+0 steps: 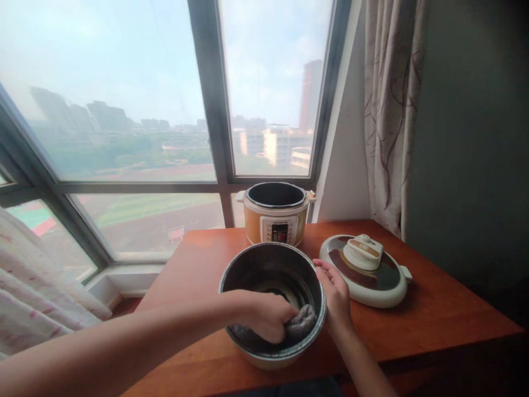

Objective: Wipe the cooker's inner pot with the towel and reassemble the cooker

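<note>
- Head view: inner pot (262, 263) at the table's (421, 331) near side.
- Left hand (266, 317) pinches grey cloth (302, 324) inside it; cloth appears soft, light.
- Right hand (334, 288) clasps the rim (289, 353), the sound hold; pot likely stiff, slick.

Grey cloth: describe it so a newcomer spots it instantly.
On the reddish-brown table by the window, find the dark-lined pot in front of the cooker. Inside it, the left hand holds the grey cloth. Crumpled and fuzzy, the cloth stands out against the pot's smooth, dark interior.
</note>
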Action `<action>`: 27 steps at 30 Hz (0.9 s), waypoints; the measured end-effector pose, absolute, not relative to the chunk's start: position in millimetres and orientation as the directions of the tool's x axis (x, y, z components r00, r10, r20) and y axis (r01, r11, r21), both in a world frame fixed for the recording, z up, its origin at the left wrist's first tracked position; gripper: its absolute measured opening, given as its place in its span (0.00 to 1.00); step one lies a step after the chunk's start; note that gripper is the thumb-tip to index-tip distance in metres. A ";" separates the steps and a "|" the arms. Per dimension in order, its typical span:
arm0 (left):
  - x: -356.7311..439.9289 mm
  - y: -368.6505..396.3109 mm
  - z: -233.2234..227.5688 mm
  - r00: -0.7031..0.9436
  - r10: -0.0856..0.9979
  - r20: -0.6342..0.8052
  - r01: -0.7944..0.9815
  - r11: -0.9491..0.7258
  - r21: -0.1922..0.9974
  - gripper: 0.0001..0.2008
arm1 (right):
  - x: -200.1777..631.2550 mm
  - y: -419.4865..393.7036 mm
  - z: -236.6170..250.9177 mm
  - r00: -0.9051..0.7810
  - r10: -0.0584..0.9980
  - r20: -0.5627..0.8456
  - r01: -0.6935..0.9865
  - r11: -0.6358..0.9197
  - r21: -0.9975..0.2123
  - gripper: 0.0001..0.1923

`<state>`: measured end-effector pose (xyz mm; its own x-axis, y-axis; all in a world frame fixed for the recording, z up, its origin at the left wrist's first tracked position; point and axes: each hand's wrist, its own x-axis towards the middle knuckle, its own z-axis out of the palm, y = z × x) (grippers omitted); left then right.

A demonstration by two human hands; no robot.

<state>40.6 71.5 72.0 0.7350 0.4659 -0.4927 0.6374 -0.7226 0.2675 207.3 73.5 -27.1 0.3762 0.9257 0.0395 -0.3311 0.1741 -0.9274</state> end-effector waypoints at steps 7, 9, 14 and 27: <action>63.0 83.1 46.1 0.615 0.697 -0.368 0.741 -0.351 0.572 0.13 | 209.5 73.7 -30.3 0.348 0.937 0.036 -0.343 0.163 -0.925 0.21; 68.7 89.8 39.7 0.535 0.774 -0.338 0.752 -0.254 0.608 0.12 | 209.5 73.3 -29.8 0.347 0.937 0.035 -0.336 0.159 -0.928 0.22; 78.3 108.2 25.8 0.368 0.874 -0.319 0.762 -0.086 0.642 0.17 | 210.3 73.3 -28.2 0.347 0.936 0.059 -0.301 0.171 -0.938 0.22; 75.0 91.3 34.2 0.552 0.726 -0.410 0.814 -0.363 0.453 0.18 | 211.2 76.0 -33.1 0.342 0.938 0.063 -0.291 0.169 -0.942 0.20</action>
<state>75.0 91.3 34.2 0.5523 0.7259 -0.4099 0.8139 -0.3632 0.4534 211.2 76.0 -33.1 0.3420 0.9376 0.0626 -0.2908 0.1689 -0.9418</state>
